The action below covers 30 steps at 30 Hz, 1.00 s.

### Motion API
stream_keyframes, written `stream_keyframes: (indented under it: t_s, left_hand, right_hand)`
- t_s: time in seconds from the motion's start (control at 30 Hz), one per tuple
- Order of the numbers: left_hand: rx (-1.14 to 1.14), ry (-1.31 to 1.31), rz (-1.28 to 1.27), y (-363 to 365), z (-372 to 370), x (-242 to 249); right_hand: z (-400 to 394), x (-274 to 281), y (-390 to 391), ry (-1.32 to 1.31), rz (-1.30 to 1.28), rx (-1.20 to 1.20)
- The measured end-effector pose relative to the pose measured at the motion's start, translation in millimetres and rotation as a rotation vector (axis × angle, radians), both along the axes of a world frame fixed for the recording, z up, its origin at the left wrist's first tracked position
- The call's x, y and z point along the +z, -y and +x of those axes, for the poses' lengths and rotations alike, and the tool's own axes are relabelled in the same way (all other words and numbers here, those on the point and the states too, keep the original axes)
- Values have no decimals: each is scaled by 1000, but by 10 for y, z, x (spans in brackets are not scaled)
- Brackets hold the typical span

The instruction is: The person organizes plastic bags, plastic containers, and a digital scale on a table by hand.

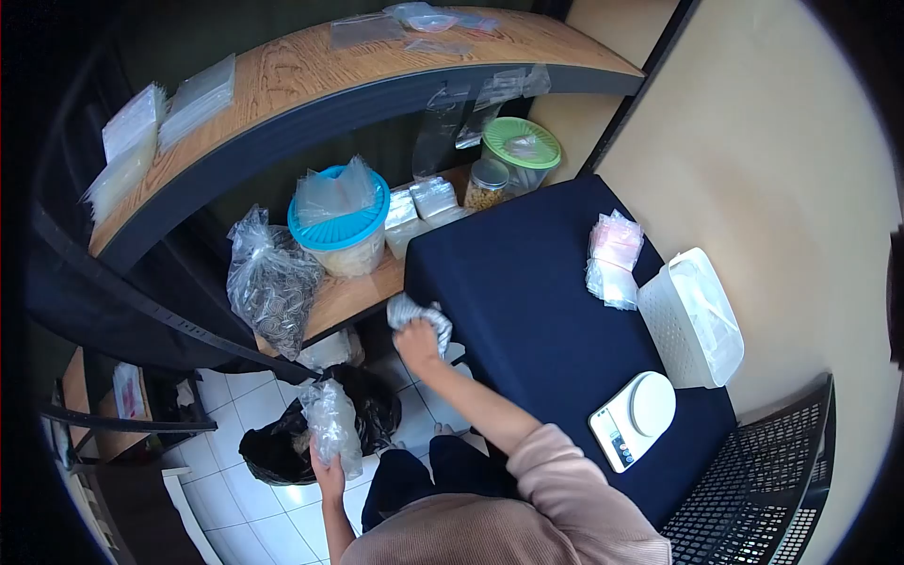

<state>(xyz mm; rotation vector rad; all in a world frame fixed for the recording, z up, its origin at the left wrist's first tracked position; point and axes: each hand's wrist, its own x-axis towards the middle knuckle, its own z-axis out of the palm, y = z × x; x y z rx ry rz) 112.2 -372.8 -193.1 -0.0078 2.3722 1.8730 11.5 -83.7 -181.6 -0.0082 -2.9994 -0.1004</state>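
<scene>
In my right hand is a bunched grey-and-white striped cloth, held at the left edge of the table with the dark blue cover. The fingers are closed around it. My left hand grips the lower end of a crumpled bundle of clear plastic; its exact kind is hard to make out. This bundle is above an open black garbage bag on the tiled floor.
On the table are a white kitchen scale, a white plastic basket and stacked plastic bags. The wooden shelf holds more bags. Below stand a blue-lidded tub, a jar and a green-lidded tub. A black crate is right.
</scene>
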Motion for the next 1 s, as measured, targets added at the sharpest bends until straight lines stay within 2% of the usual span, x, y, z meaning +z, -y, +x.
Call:
stream_keyframes:
  t_s: [0.03,0.1,0.23,0.3,0.37,0.4,0.47,0.5,0.6,0.7,0.73,0.77,0.83,0.87,0.9,0.97,1.0]
  left_hand:
    - [0,-4,-1,-18,-8,37]
    - [-57,14,20,-49,-43,128]
    - [-31,0,13,12,-30,52]
    - [4,15,30,28,8,80]
    - [11,6,26,97,53,20]
    - [20,-1,30,87,37,-9]
    - [35,18,60,70,47,74]
    - [44,46,84,75,56,108]
    - [34,43,53,140,5,27]
    - [-13,-22,-27,89,-112,20]
    - [-15,-26,-5,20,-145,71]
    - [-21,-24,1,-82,-182,143]
    - [67,78,109,-263,-290,332]
    - [168,148,129,-366,-364,453]
    - [171,154,218,-409,-456,513]
    - [173,148,584,-589,-648,779]
    - [133,121,648,-679,-741,899]
  right_hand:
    - [50,31,74,87,115,47]
    - [-21,112,159,-245,63,137]
    - [-455,1169,-145,-364,124,19]
    - [-683,799,-336,-269,149,-73]
    - [-447,422,-162,132,215,84]
    - [-340,175,-77,119,171,118]
    - [-268,243,-6,107,128,155]
    - [-254,277,-7,20,46,154]
    - [-223,1079,-166,-363,-194,165]
    - [-296,1454,-451,-537,-206,29]
    - [-348,1319,-512,-561,-154,-62]
    - [-337,1221,-499,-560,-148,-67]
    - [-218,1004,-274,57,-300,31]
    - [-153,932,-109,-12,-528,121]
    - [-41,862,26,-76,-761,205]
    - [83,927,55,-120,-818,142]
    - [130,991,56,-162,-878,84]
